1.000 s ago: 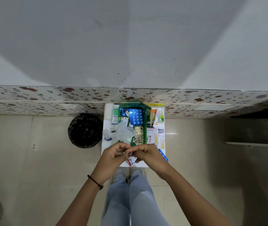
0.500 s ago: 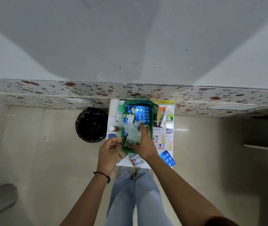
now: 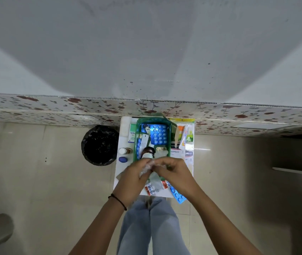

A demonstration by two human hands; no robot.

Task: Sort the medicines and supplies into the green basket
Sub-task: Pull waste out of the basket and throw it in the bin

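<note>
The green basket [image 3: 137, 129] stands on a small white table [image 3: 121, 137] and holds blue blister packs [image 3: 159, 134], a brown bottle [image 3: 148, 152] and a gold pill strip [image 3: 161, 149]. My left hand [image 3: 133, 178] and my right hand [image 3: 175, 173] meet just in front of the basket, both pinching a crumpled clear plastic bag [image 3: 146, 168]. Below the hands lie a red-and-white pill strip [image 3: 151, 188] and a blue blister pack [image 3: 177, 195] at the table's near edge.
A black-lined waste bin [image 3: 100, 145] stands on the floor left of the table. On the table: a white-green box [image 3: 132, 134], a small bottle [image 3: 125, 150], a blue cap [image 3: 123, 159], plaster boxes [image 3: 188, 153], a tube [image 3: 184, 137]. A flowered wall panel runs behind.
My right hand has come back out of the basket and joined the left hand on the clear plastic bag. The brown bottle now shows in the basket. The camera has shifted slightly.
</note>
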